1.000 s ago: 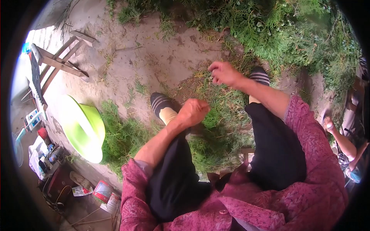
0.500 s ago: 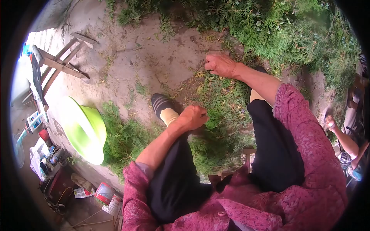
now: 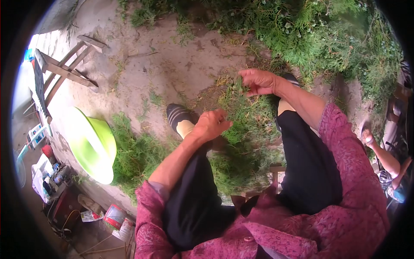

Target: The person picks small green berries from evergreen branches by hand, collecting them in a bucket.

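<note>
My right hand [image 3: 260,82] is over the cut greenery between my feet. A small green conifer sprig [image 3: 239,85] shows at its fingertips. My left hand [image 3: 210,125] hangs above my left knee, near the striped shoe [image 3: 179,115]. Its thumb stands apart from the slightly blurred, bent fingers, and I see nothing in it. Below and between both hands lies a loose heap of feathery conifer sprigs [image 3: 246,125], some yellowed.
A large pile of leafy conifer branches [image 3: 327,39] fills the upper right. To the left are a lime-green basin [image 3: 92,144], more sprigs [image 3: 138,155] and a wooden stand [image 3: 69,69]. A red-and-white container [image 3: 115,216] stands lower left. Another person's arm [image 3: 385,159] shows at far right.
My right hand has moved down and to the right, and a sprig now shows at its fingertips. The left hand has shifted slightly up and left, its thumb now apart from the fingers.
</note>
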Action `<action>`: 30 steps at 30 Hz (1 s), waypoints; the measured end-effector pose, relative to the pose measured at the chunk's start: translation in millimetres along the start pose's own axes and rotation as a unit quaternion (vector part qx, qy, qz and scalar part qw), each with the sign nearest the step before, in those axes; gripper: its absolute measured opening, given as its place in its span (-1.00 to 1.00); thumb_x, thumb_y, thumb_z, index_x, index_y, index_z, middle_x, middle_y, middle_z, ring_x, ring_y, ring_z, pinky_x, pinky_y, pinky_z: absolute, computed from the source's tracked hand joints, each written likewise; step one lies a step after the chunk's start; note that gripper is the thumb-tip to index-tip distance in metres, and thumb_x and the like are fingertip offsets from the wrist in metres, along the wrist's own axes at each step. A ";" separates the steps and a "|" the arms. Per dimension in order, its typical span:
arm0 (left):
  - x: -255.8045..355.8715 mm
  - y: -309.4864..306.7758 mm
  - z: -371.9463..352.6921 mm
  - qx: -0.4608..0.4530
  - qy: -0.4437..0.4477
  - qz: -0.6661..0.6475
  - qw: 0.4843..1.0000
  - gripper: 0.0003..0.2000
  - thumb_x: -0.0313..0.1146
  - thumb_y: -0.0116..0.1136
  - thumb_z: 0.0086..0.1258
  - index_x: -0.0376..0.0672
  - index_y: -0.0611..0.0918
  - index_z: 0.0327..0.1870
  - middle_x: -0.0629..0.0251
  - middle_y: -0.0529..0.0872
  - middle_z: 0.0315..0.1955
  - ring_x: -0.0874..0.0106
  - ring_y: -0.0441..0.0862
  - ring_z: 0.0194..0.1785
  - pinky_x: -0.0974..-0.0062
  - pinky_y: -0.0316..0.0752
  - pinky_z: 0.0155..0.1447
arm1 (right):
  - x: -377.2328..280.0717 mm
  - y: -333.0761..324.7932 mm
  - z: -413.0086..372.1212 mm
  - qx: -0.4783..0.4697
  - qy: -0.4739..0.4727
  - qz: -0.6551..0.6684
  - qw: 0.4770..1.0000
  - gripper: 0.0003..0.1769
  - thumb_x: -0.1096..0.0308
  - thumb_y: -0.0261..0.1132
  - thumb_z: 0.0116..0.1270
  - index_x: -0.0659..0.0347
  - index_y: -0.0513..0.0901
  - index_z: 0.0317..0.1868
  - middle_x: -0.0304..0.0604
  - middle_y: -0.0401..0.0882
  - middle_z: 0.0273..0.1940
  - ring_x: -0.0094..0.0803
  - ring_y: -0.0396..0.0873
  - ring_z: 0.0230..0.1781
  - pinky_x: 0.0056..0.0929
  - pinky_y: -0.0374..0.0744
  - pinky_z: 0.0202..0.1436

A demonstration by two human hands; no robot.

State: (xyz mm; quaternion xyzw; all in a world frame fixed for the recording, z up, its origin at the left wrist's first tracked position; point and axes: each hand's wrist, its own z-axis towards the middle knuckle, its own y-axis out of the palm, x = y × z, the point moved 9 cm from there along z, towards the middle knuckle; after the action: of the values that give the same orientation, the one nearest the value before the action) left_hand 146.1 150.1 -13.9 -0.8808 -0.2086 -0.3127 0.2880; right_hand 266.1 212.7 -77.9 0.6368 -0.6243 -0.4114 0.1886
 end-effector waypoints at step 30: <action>5.6 -6.4 2.7 0.020 -0.143 -0.339 0.930 -0.71 -0.22 -0.09 0.39 -0.28 0.45 -0.43 0.28 0.56 -0.67 0.60 0.41 -0.73 0.65 0.31 -0.65 | 25.5 56.0 -10.4 -0.035 0.009 -0.075 0.997 -0.72 0.41 0.30 0.11 0.22 0.43 -0.19 -0.32 0.46 -0.36 -0.61 0.47 -0.40 -0.61 0.50 -0.37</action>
State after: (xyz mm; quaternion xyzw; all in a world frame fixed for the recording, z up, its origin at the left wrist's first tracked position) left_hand 147.8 157.6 -9.5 -0.7872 -0.5397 -0.2579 0.1500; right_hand 235.1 177.3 -36.8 0.6781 -0.5588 -0.4402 0.1848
